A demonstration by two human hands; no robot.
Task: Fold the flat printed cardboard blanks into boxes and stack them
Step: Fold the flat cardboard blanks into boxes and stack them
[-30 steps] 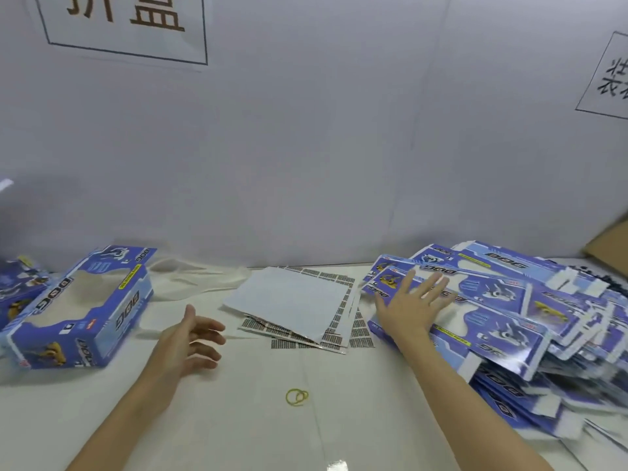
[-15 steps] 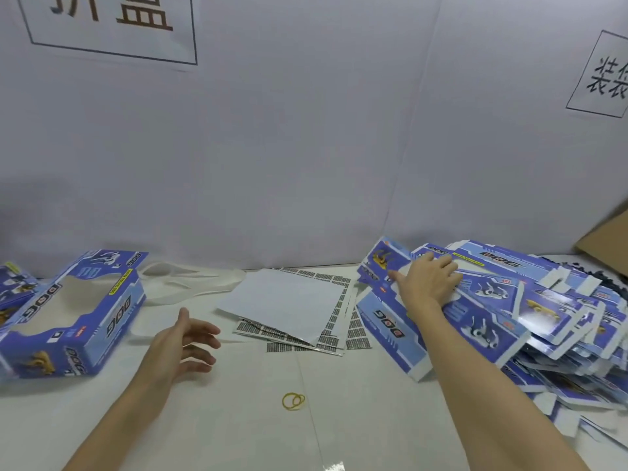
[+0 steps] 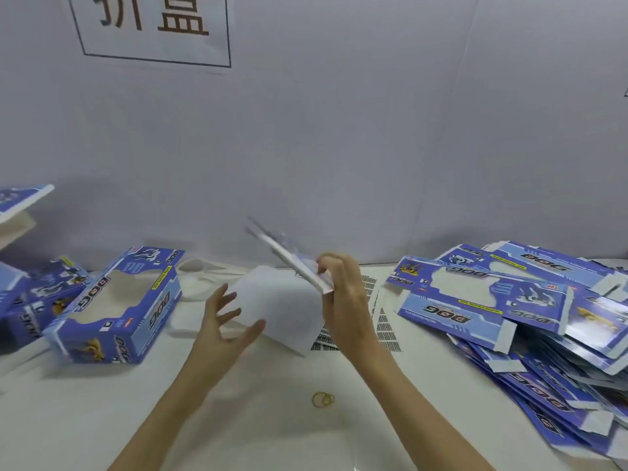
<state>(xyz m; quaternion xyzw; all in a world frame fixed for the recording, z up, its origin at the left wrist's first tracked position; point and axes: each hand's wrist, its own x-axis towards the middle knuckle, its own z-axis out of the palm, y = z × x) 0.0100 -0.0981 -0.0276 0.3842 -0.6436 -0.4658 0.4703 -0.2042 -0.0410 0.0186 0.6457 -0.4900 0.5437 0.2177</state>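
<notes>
Item one, centre of frame: my right hand (image 3: 343, 294) pinches a flat glossy cardboard blank (image 3: 289, 258) by its lower edge, tilted edge-on and blurred above the table (image 3: 238, 430), while my left hand (image 3: 224, 329) hangs released just left of it, fingers spread and holding nothing. Item two, right of frame: a slumped heap of flat blue-printed blanks (image 3: 530, 311); left of frame, a folded rectangular box (image 3: 119, 305) with a cut-out window. Sundries: white paper sheets (image 3: 282, 311) at centre and two thin yellow rubber bands (image 3: 323, 400) lower centre.
</notes>
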